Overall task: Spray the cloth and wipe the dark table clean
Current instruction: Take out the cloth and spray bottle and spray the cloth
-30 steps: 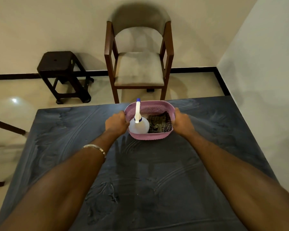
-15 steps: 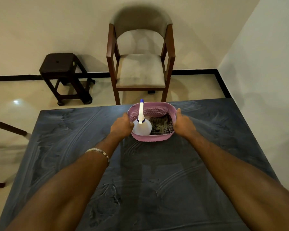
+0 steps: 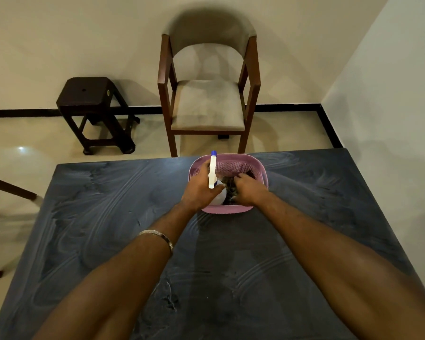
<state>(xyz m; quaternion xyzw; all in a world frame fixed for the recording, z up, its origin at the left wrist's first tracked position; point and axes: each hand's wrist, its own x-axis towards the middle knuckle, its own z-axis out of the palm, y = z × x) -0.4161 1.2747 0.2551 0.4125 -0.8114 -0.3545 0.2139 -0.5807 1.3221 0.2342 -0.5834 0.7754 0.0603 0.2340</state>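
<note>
A pink perforated basket (image 3: 233, 166) stands near the far edge of the dark table (image 3: 108, 217), whose top is streaked with pale smears. Inside it are a white spray bottle (image 3: 212, 171) with a blue tip and a dark patterned cloth (image 3: 230, 186). My left hand (image 3: 199, 190) is wrapped around the bottle's left side inside the basket. My right hand (image 3: 249, 191) reaches into the basket's right half with its fingers closed on the cloth, most of which is hidden under the hand.
Beyond the table stand a wooden armchair (image 3: 207, 104) with a grey seat and a dark stool (image 3: 93, 111) to its left. A white wall (image 3: 390, 119) runs along the table's right side. A dark chair leg (image 3: 10, 190) shows at far left.
Both hands have left the basket's outer sides and moved inside it, the left onto the spray bottle and the right onto the cloth. The basket has stayed in place.
</note>
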